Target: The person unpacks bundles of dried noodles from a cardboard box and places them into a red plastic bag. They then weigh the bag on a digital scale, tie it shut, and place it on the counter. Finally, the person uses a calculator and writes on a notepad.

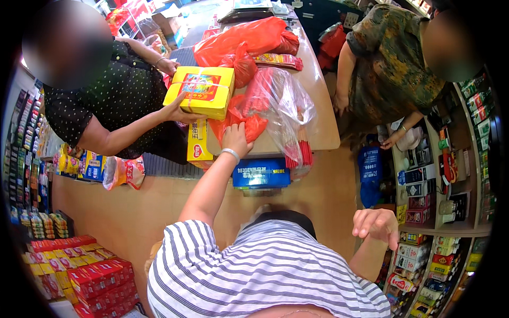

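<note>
My left hand (pixel 237 140), with a bracelet at the wrist, is closed on the edge of a red plastic bag (pixel 253 126) at the near side of the counter. Beside it, a person in a dotted dark top holds a yellow block-shaped bundle (pixel 199 91), tied with string, in both hands. A clear plastic bag (pixel 286 100) lies against the red one, and red sticks (pixel 299 152) poke out of its near end. Off to the right, my right hand (pixel 376 227) hangs in the air, loosely bent, with nothing visible in it.
Larger red bags (pixel 241 42) and a flat packet (pixel 279 61) cover the counter's middle. A blue box (pixel 261 174) stands below its near edge. Another person (pixel 395 69) stands at the right by stocked shelves (pixel 461 230). Red cartons (pixel 101 278) are stacked at lower left.
</note>
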Demonstrator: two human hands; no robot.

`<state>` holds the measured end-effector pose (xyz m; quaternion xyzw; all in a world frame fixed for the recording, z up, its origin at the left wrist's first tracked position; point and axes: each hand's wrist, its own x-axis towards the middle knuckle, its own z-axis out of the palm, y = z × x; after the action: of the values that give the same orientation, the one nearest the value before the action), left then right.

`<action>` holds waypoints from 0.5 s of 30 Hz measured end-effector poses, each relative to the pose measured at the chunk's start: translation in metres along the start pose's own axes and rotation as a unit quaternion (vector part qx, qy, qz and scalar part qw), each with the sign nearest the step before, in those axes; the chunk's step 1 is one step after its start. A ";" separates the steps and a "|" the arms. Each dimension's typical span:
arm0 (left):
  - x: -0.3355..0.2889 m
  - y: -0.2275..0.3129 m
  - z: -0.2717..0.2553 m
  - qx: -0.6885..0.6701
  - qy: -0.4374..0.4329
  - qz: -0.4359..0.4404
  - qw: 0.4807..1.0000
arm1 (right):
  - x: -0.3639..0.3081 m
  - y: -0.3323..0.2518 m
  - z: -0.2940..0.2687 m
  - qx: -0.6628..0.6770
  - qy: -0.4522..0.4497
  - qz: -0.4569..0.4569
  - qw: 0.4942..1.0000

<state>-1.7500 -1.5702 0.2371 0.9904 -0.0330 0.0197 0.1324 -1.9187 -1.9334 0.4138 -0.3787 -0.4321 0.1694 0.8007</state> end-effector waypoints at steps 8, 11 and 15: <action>0.009 0.020 -0.013 0.012 -0.112 -0.027 0.993 | -0.010 0.022 0.016 0.045 0.100 0.056 0.992; 0.007 0.023 -0.027 -0.044 -0.111 -0.056 0.991 | -0.017 0.032 0.021 0.065 0.156 0.105 0.980; -0.023 -0.013 -0.024 -0.395 -0.015 -0.069 0.916 | -0.008 0.048 0.026 0.077 0.175 0.195 0.962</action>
<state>-1.7727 -1.5503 0.2556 0.8575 0.0286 -0.0188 0.5133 -1.9421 -1.8950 0.3822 -0.4162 -0.1888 0.2859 0.8423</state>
